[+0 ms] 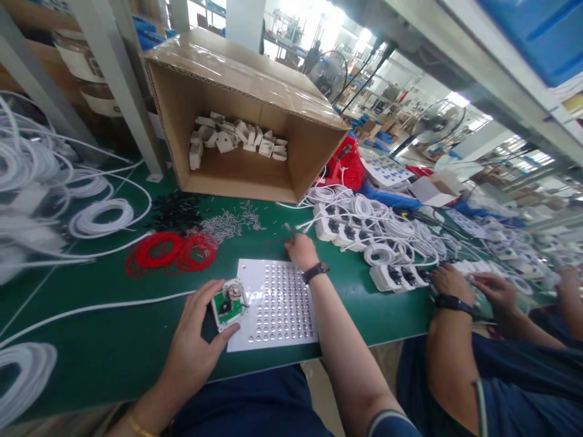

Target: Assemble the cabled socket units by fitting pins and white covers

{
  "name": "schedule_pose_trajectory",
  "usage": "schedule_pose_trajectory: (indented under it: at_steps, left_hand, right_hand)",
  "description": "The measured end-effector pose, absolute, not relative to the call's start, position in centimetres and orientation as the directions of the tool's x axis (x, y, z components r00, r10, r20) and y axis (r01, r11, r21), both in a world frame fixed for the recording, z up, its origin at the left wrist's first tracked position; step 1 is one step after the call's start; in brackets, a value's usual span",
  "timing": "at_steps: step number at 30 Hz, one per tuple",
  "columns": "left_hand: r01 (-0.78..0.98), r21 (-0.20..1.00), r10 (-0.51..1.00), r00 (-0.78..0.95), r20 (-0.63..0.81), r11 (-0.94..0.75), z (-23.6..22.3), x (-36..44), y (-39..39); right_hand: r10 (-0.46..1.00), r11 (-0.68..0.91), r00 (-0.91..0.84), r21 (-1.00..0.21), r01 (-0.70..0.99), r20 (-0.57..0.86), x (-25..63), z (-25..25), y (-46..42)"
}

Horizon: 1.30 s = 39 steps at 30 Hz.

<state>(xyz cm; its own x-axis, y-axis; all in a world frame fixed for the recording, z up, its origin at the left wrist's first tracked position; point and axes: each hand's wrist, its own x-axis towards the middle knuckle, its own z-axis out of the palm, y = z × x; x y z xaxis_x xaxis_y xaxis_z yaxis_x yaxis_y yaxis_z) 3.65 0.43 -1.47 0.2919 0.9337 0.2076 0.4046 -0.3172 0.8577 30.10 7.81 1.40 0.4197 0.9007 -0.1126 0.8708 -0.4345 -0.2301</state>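
My left hand (200,334) grips a small white square housing (229,305) by its edges, fingers behind and thumb at the lower corner. Inside the housing show a green circuit board, a black part and a round coppery part. A white cable (127,304) runs from its left side across the table. My right hand (302,251) is stretched forward past a white sheet (248,279) covered with rows of round shiny domes. Its fingers are pinched together near a thin grey piece and a fine red wire; what they hold is too small to make out.
A cardboard box (255,182) on its side holds several white housings. Coiled red wire (159,254), small metal pins (228,226) and black parts (175,211) lie left. White units with coiled cables (396,227) crowd the right, where a co-worker's hands (455,288) work.
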Motion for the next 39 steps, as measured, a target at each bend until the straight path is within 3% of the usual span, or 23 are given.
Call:
schedule_pose_trajectory:
  at_steps: [7, 12, 16, 19, 24, 31, 39]
  left_hand:
    - [0.147, 0.983, 0.973, 0.22, 0.074, -0.108, -1.1, 3.8, 0.2]
    - [0.059, 0.995, 0.973, 0.22, 0.067, -0.082, -0.4, 3.9, 0.4]
    - [0.117, 0.982, 0.958, 0.265, 0.111, -0.146, -0.2, 3.5, 0.7]
    - [0.187, 0.95, 0.93, 0.318, 0.183, -0.251, -0.1, 3.0, 1.0]
    - [0.192, 0.916, 0.896, 0.354, 0.269, -0.351, -0.5, 2.5, 1.3]
    - [0.103, 0.966, 0.923, 0.334, 0.19, -0.236, -1.5, 2.5, 1.1]
    - [0.088, 0.969, 0.914, 0.361, 0.186, -0.232, -1.1, 2.4, 1.1]
  right_hand:
    - [0.978, -0.199, 0.209, -0.262, 0.945, 0.014, 28.9, 5.6, 7.1]
    - [0.973, 0.187, -0.131, -0.31, 0.932, 0.193, 26.5, 13.2, 4.6]
    - [0.931, 0.356, -0.35, -0.463, 0.812, 0.104, 22.7, 16.8, 0.9]
    - [0.883, 0.397, -0.469, -0.52, 0.756, -0.007, 19.8, 15.8, -0.9]
    - [0.876, 0.422, -0.476, -0.355, 0.835, -0.078, 17.6, 11.3, -0.3]
    - [0.911, 0.34, -0.405, -0.418, 0.842, -0.077, 18.8, 11.0, 1.3]
    - [0.902, 0.358, -0.426, -0.425, 0.832, -0.074, 20.3, 11.2, 2.6]
